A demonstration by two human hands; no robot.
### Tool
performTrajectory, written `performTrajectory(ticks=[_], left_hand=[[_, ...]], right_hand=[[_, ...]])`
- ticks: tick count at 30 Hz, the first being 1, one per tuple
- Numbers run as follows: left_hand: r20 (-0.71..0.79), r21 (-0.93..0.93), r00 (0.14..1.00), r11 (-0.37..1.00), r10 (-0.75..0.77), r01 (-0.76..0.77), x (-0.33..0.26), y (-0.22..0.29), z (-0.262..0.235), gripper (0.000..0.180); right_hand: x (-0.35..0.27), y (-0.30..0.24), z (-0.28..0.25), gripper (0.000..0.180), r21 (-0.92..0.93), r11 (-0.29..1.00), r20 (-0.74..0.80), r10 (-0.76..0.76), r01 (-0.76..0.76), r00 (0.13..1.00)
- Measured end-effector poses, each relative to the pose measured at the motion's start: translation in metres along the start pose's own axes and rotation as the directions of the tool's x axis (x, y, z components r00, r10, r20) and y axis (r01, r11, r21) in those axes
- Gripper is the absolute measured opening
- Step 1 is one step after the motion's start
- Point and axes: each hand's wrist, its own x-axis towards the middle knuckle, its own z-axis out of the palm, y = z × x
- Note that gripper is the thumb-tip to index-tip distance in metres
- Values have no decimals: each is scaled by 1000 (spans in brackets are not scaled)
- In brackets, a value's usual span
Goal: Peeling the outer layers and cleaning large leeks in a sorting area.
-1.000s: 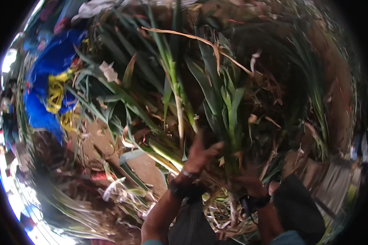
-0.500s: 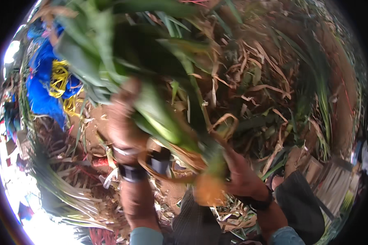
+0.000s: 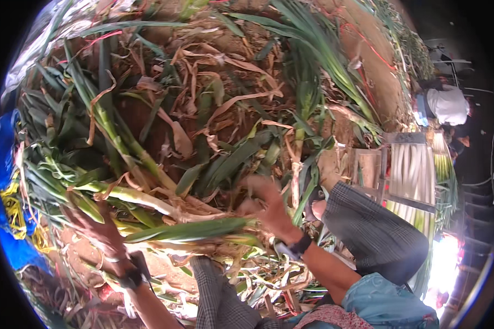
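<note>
A bundle of leeks (image 3: 148,200) lies crosswise low in front of me, leafy tops to the left, pale stalks to the right. My left hand (image 3: 100,233) is at the leafy end, its fingers spread along the leaves; contact with them is hard to judge. Over the stalk end is my right hand (image 3: 266,211), somewhat blurred, with fingers apart and nothing seen in them. A broad green leaf (image 3: 195,229) stretches between the two hands. Each wrist wears a dark band.
Dry husks and leaf scraps (image 3: 225,104) litter the brown ground ahead. More leeks (image 3: 335,68) lie at the far right. Beyond my right knee (image 3: 376,225), pale stalks (image 3: 409,172) are stacked in a wooden frame. Blue sheeting (image 3: 5,263) with yellow cord (image 3: 13,211) is at the left.
Both hands were gripping a raised leek bundle; now it appears laid down and both hands have let go. My hands have moved apart, and the view has turned.
</note>
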Motion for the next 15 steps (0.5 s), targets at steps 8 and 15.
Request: performTrajectory(ticks=[8,15], left_hand=[[379,-203,885,957,270,-206,-65,31,42,25],[434,-175,891,983,131,-59,-43,34,-20,12]], right_hand=[[36,219,-66,33,-240,701,-460,527,-671,715],[54,52,-57,38,452,788,-344,586,-418,733]])
